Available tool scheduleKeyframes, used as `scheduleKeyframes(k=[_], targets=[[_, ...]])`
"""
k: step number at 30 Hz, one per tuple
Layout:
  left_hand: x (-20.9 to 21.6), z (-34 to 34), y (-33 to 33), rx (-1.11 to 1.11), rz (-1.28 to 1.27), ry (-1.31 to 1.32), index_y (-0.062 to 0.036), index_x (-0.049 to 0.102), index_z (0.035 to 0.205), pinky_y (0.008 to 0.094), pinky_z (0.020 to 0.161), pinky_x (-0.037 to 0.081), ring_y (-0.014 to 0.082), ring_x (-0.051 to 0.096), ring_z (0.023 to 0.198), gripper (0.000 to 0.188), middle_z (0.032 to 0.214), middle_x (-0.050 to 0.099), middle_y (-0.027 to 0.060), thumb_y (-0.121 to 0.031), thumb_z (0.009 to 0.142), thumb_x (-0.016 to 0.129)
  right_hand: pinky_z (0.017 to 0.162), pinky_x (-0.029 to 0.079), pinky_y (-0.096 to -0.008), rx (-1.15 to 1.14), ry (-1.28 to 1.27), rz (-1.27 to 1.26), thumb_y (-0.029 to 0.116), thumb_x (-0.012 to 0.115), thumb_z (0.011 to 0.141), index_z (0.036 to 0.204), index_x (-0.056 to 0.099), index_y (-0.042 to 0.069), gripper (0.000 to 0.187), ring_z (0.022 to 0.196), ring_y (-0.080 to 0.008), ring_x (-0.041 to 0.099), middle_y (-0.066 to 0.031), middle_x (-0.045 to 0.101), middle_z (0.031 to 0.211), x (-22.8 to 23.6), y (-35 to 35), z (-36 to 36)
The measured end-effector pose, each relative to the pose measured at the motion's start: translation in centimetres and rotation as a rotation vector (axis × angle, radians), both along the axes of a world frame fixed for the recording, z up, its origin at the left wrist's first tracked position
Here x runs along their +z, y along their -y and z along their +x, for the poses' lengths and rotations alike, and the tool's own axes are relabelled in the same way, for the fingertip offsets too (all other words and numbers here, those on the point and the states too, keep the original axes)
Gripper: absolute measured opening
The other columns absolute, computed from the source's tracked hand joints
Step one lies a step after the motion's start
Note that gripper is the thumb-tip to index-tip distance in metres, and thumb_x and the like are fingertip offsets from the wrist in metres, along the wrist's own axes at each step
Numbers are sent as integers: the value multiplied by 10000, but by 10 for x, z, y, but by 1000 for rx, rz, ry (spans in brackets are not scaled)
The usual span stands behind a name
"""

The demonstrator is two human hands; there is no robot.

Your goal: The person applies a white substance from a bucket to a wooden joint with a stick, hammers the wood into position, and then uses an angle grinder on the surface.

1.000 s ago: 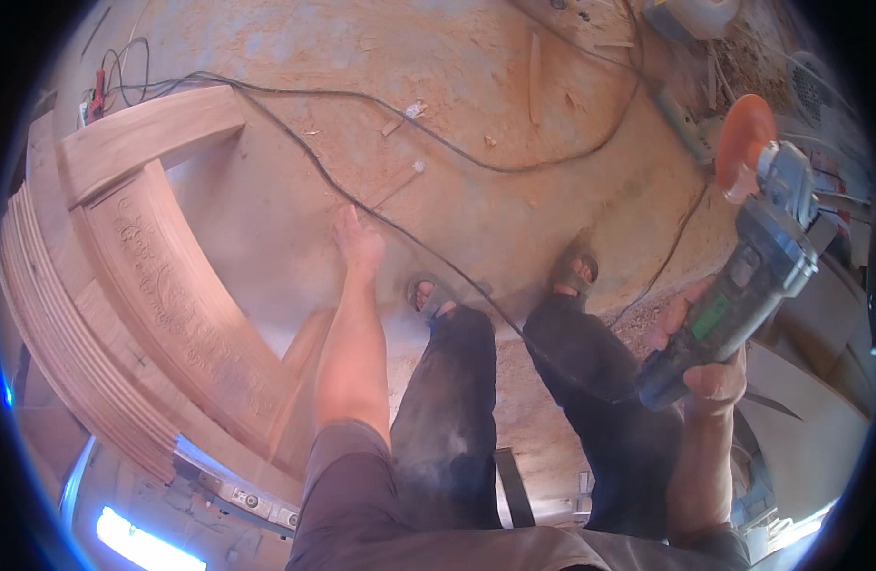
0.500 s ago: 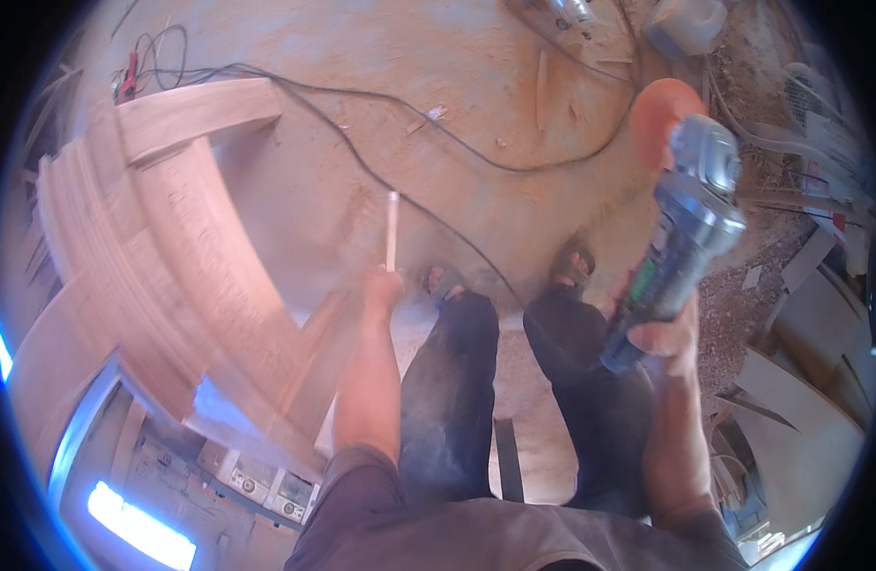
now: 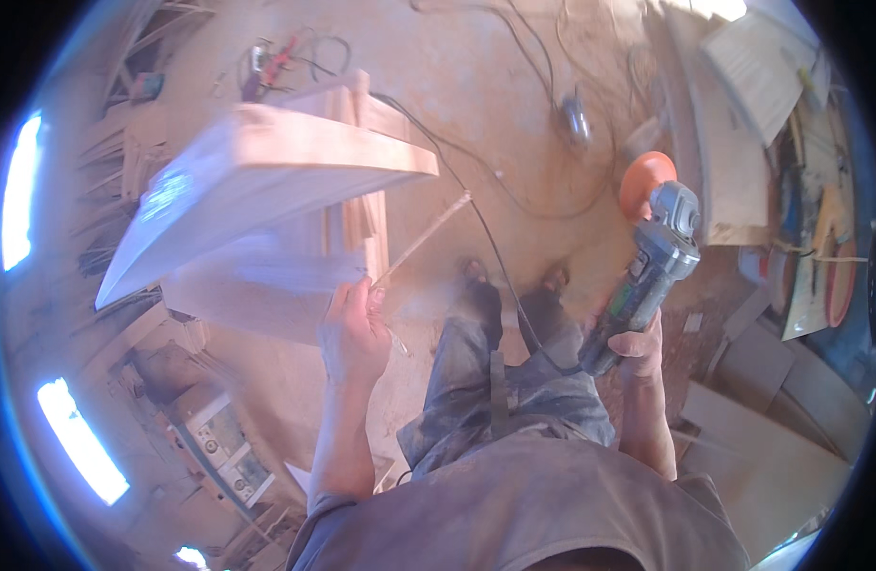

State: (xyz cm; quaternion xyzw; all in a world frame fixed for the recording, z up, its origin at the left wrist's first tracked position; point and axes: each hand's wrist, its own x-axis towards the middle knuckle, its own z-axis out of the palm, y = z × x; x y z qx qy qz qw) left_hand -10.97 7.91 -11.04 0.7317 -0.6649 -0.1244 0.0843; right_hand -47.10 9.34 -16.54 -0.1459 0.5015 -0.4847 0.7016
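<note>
On the right, my right hand (image 3: 640, 344) is wrapped round the body of an angle grinder (image 3: 644, 276). Its orange disc (image 3: 647, 183) points up and away from me, touching nothing. My left hand (image 3: 353, 328) grips a thin pale wooden stick (image 3: 422, 238), which slants up to the right. Just beyond that hand stands a large pale wooden workpiece (image 3: 333, 141) with a thick curved edge. A broad, glossy-looking face of it slopes off to the left. Whether my left fingers touch the workpiece, I cannot tell.
A dark cord (image 3: 490, 228) runs over the dusty floor near my feet. Farther out lie a red-handled tool (image 3: 278, 63) and a shiny rounded object (image 3: 576, 122). Flat boards (image 3: 742, 438) lean at the right. Wood scraps (image 3: 124, 143) are piled at the far left.
My view has shifted, and the workpiece now shows from another side, nearer the middle. The stick tilts more to the right. Both hands keep hold of the same things.
</note>
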Motion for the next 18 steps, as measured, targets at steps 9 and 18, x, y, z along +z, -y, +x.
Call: scheduleKeyframes(k=[9, 18], targets=[[151, 85, 51, -65, -294, 79, -45, 663, 964, 484, 645, 518, 386, 677, 755, 49, 844, 695, 145, -86, 951, 638, 634, 552, -342, 15, -305, -366, 248, 779, 590, 1095, 581, -51, 619, 689, -238, 674, -137, 661, 811, 158, 59, 36], [138, 146, 104, -191, -243, -14, -58, 665, 919, 488, 651, 538, 387, 697, 729, 43, 802, 717, 159, -100, 911, 669, 635, 545, -330, 269, -408, -288, 176, 766, 633, 1111, 589, -33, 551, 682, -210, 672, -122, 682, 831, 271, 78, 129]])
